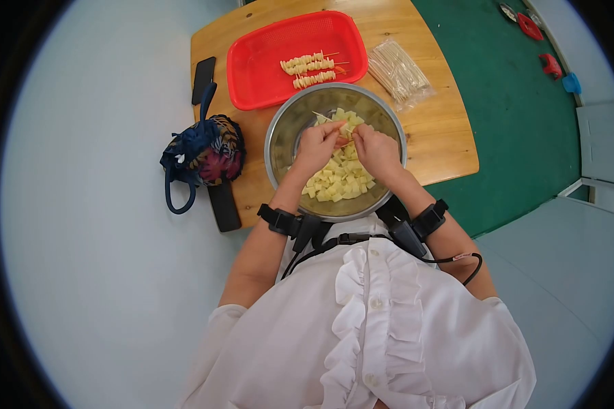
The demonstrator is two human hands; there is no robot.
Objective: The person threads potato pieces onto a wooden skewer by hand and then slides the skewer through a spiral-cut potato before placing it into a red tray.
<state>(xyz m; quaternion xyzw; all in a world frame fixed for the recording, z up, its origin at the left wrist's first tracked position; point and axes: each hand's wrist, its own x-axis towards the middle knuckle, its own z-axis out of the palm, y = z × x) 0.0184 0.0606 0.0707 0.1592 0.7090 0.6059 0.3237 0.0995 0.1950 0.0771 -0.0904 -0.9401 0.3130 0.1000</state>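
Note:
Both hands are over a steel bowl [274, 153] with pale yellow cut cubes [339, 180], which look like potato. My left hand [316, 145] is closed on a thin wooden skewer [322, 116], one end of which sticks out beyond the fingers to the upper left. Close beside it, my right hand [378, 151] pinches at the skewer's other end. Whether a cube sits between the right fingertips is too small to tell.
Behind the bowl stands a red plastic basket [252, 75] holding several loaded skewers [314, 67]. A clear packet of skewers [397, 71] lies right of it. On the left are a patterned bag [215, 150], a dark phone [203, 80] and another dark flat object [224, 206].

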